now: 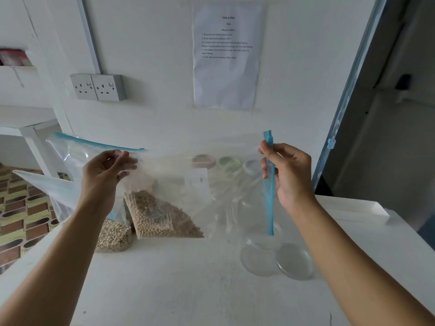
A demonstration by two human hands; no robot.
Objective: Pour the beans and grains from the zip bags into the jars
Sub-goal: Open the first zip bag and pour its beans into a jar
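Note:
I hold a clear zip bag (188, 184) sideways above the white table (164, 278). My left hand (106, 175) pinches its closed bottom edge. My right hand (289, 175) grips the blue zip strip (269, 196), which hangs vertical. Tan beans (160, 217) sit bunched in the bag's lower left corner. Through the plastic I see three jars with coloured lids (227, 162) at the back of the table. A clear jar (263, 234) stands under the zip end, blurred by the bag. Another zip bag of pale beans (113, 236) lies at the left behind my forearm.
Two clear round lids (294, 261) lie on the table right of centre. More zip bags (70, 149) lean at the back left. A wall socket (98, 87) and a taped paper sheet (227, 57) are on the wall. The table's left edge drops to a patterned floor (21, 212).

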